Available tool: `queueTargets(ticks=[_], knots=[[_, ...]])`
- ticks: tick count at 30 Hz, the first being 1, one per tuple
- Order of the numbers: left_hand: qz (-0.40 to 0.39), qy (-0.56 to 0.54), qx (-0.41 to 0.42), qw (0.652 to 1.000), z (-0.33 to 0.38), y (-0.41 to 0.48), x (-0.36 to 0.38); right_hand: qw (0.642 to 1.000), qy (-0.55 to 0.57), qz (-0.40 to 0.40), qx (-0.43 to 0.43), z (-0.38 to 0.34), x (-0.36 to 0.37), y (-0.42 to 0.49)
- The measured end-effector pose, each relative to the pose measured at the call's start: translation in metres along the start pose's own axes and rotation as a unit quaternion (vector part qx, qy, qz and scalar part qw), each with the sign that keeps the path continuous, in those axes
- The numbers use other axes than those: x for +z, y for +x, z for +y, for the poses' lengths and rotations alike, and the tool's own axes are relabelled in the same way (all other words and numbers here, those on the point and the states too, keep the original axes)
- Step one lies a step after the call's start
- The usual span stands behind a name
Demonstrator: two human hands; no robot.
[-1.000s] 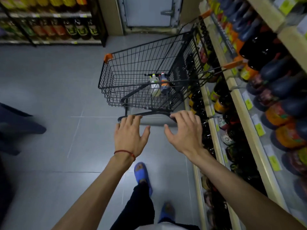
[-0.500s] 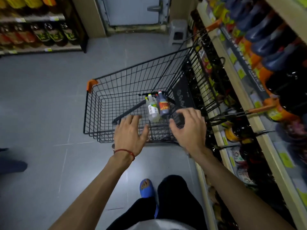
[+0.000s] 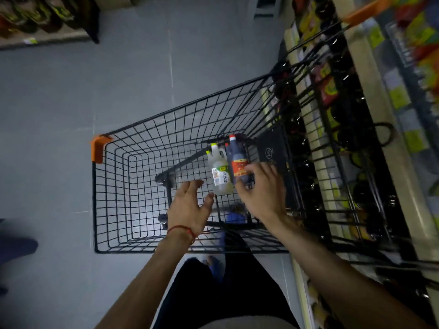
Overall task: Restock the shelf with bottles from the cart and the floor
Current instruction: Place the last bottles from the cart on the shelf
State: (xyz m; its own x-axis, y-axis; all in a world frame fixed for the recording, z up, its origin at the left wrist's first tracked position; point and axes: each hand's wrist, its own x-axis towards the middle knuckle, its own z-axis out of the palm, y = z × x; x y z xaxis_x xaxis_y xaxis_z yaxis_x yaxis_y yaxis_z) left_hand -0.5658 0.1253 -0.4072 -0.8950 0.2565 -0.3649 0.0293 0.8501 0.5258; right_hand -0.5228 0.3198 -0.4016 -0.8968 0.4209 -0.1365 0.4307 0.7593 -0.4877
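Note:
A black wire cart with orange corner caps stands below me against the shelf on the right. Two bottles lie in its basket: a clear bottle with a yellow-green cap and white label, and beside it a dark bottle with a red cap and red label. My right hand reaches into the basket with its fingertips at the dark bottle's lower end, fingers curled but not clearly closed around it. My left hand hovers open inside the basket, just left of the clear bottle.
The shelf on the right holds rows of dark bottles with yellow price tags. Another shelf of bottles stands at the far left. Grey tile floor stretches left of the cart. A dark shoe shows at the left edge. My legs and blue sandals are under the cart.
I have stepped up to the cart and leaned over it. Both hands moved from outside the near rim into the basket, the right one reaching the dark bottle.

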Motion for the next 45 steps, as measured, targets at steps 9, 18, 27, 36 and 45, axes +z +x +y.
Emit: queueTargets(ticks=[9, 18, 27, 36, 45], knots=[[-0.090, -0.080, -0.140, 0.983, -0.035, 0.110, 0.085, 0.998, 0.035, -0.024, 0.045, 0.039, 0.083, 0.057], [-0.110, -0.144, -0.236, 0.955, -0.060, 0.180, 0.196, 0.982, 0.115, -0.044, 0.145, 0.087, 0.156, 0.074], [-0.073, -0.197, -0.265, 0.941, -0.070, 0.214, 0.235, 0.976, 0.161, -0.055, 0.138, 0.115, 0.192, 0.090], [-0.058, -0.137, -0.283, 0.947, -0.086, 0.221, 0.211, 0.978, 0.111, -0.054, 0.169, 0.110, 0.216, 0.119], [-0.015, -0.063, -0.246, 0.967, -0.133, 0.227, 0.169, 0.970, 0.093, -0.010, 0.224, 0.110, 0.234, 0.120]])
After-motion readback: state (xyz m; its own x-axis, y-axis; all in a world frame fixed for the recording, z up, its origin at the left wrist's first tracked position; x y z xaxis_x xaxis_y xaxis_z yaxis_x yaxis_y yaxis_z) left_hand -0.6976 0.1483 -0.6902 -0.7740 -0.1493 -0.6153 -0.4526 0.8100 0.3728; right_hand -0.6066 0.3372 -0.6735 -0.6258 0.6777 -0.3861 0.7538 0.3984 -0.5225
